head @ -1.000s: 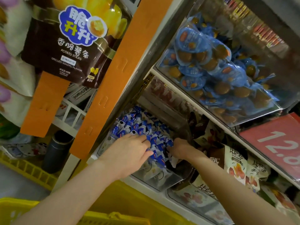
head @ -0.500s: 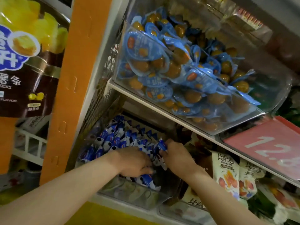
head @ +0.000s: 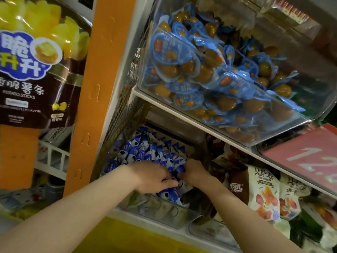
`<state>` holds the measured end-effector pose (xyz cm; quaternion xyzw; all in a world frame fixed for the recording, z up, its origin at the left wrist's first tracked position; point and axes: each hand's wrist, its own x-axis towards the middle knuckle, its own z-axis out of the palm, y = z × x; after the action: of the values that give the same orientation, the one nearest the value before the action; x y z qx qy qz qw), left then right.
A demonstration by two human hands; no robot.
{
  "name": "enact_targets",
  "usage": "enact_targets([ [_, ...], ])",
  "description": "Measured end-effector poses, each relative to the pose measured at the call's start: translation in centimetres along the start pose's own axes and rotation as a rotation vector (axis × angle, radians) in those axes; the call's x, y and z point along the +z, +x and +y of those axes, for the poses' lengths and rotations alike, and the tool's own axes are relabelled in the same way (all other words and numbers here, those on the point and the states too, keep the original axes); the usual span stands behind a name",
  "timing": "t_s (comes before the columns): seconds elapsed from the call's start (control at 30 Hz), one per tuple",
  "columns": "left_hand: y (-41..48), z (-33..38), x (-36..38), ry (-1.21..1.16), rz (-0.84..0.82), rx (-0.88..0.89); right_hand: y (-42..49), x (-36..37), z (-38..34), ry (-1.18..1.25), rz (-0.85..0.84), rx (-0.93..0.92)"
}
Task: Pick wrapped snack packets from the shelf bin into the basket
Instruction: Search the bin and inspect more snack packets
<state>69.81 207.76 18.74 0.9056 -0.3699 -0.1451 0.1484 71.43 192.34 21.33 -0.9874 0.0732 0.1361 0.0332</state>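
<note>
A white upper shelf (head: 145,97) crosses mid-frame, bearing a clear bin (head: 313,92). At bottom centre, the lower shelf (head: 138,219) carries the snack bin (head: 160,209) of blue-and-white packets (head: 145,152) beside a neighbouring bin (head: 209,232).

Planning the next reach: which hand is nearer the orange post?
Left. The left hand grips packets just right of the post; the right hand grips packets farther right.

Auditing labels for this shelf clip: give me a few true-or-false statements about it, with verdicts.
1. Both the left hand and right hand are in the lower bin of blue-and-white packets. True.
2. The upper bin is empty. False: it is full of blue packs.
3. A red price sign sits to the right. True.
4. The left hand holds the potato-sticks bag. False: the bag hangs apart, upper left.
</note>
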Motion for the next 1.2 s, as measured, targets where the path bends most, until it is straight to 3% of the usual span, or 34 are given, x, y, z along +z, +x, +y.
enact_targets([
  [0.1, -2.4, -0.1, 0.3, 0.035, 0.051, -0.044, 0.4, 0.8, -0.1, 0.033, 0.007, -0.02],
  [0.3, -8.1, -0.8, 2.6, 0.178, 0.378, -0.117, 0.3, 0.8, -0.5, -0.067, -0.067, -0.013],
  [0.47, -10.4, -1.3, 4.1, 0.196, 0.494, -0.171, -1.7, 0.5, -0.1, -0.024, 0.162, -0.134],
  [0.63, -10.4, -0.8, 4.8, 0.178, 0.548, -0.217, -3.7, 1.0, 0.5, 0.015, -0.148, -0.134],
  [0.73, -10.3, -0.5, 4.9, 0.163, 0.579, -0.232, -3.8, 1.4, 0.2, 0.053, -0.175, -0.176],
  [0.9, -10.3, -0.3, 5.2, 0.158, 0.621, -0.239, -3.2, 1.6, 0.1, 0.407, -0.187, -0.069],
  [1.03, -10.4, -0.1, 5.3, 0.182, 0.662, -0.236, -3.6, 1.8, 0.0, 0.378, -0.175, -0.076],
  [1.1, -10.6, 0.0, 5.4, 0.205, 0.678, -0.234, -4.0, 1.1, -0.5, 0.122, -0.111, -0.125],
  [1.13, -10.7, 0.0, 5.4, 0.222, 0.685, -0.235, -3.8, 0.6, -1.0, -0.02, 0.001, -0.166],
  [1.2, -10.9, -0.1, 5.5, 0.238, 0.692, -0.227, -3.1, -0.6, -2.5, -0.033, 0.21, -0.272],
])
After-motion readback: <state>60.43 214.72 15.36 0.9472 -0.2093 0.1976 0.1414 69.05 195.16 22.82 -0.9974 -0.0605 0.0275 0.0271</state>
